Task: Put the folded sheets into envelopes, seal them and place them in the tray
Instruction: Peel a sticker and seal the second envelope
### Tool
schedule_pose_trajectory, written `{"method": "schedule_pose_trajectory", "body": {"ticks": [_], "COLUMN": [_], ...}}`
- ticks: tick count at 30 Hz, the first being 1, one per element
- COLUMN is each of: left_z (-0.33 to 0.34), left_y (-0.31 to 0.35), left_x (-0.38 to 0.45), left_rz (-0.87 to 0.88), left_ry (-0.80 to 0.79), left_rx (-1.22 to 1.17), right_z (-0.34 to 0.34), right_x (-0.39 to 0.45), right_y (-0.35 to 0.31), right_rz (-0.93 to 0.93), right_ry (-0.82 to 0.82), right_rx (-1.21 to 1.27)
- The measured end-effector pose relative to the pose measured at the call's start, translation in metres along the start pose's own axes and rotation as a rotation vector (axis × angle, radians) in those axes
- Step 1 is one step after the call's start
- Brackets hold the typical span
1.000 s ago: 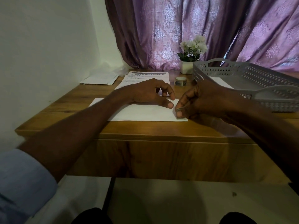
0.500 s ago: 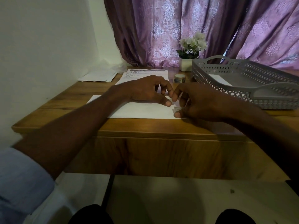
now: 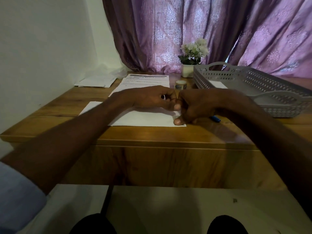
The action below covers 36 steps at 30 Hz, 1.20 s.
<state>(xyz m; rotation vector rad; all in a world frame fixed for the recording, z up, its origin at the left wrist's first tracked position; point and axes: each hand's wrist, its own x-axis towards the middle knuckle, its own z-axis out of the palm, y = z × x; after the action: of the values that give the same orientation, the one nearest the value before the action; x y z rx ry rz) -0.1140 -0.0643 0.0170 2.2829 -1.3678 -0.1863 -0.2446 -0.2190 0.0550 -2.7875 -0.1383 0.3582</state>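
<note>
White flat paper envelope (image 3: 145, 118) under both hands.

Lighting: dim indoor scene, backlit. Source: daylight through the curtain (image 3: 194, 31), brightest at a gap beside the tray (image 3: 253, 81). Wall (image 3: 42, 39) pale, evenly lit. Shadows: forearms dark and underexposed; soft shadow under the right hand (image 3: 199, 105) on the counter (image 3: 152, 135). Glare: faint sheen on the counter's right side. Focus: soft throughout, printed sheet (image 3: 145, 81) barely legible. Distortion: wide-angle bowing at the edges.
</note>
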Motion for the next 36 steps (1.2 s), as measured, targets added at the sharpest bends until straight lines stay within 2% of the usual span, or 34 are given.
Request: {"method": "schedule_pose_trajectory", "body": {"ticks": [7, 13, 18, 21, 25, 28, 33, 36], "left_z": [0.004, 0.005, 0.005, 0.004, 0.004, 0.004, 0.004, 0.004], "left_y": [0.003, -0.001, 0.002, 0.004, 0.006, 0.006, 0.005, 0.006], "left_x": [0.001, 0.004, 0.003, 0.001, 0.001, 0.000, -0.001, -0.003], "left_rz": [-0.035, -0.043, -0.059, -0.061, -0.047, -0.040, -0.049, -0.047], "left_ry": [-0.061, -0.062, -0.066, -0.070, -0.043, -0.067, -0.083, -0.091], "left_rx": [0.056, 0.021, 0.021, 0.020, 0.075, 0.010, 0.038, 0.031], "right_z": [-0.001, 0.011, 0.015, 0.021, 0.022, 0.016, 0.027, 0.029], "right_x": [0.000, -0.017, -0.025, -0.019, -0.018, -0.022, -0.010, -0.008], "right_y": [0.000, 0.011, 0.015, 0.014, 0.014, 0.014, 0.022, 0.023], "right_rz": [-0.011, -0.126, -0.165, -0.147, -0.114, -0.145, -0.113, -0.087], "right_ry": [-0.030, 0.118, 0.139, 0.234, 0.165, 0.130, 0.336, 0.331], "right_rx": [-0.029, -0.045, 0.117, 0.023, -0.032, 0.070, 0.239, 0.282]}}
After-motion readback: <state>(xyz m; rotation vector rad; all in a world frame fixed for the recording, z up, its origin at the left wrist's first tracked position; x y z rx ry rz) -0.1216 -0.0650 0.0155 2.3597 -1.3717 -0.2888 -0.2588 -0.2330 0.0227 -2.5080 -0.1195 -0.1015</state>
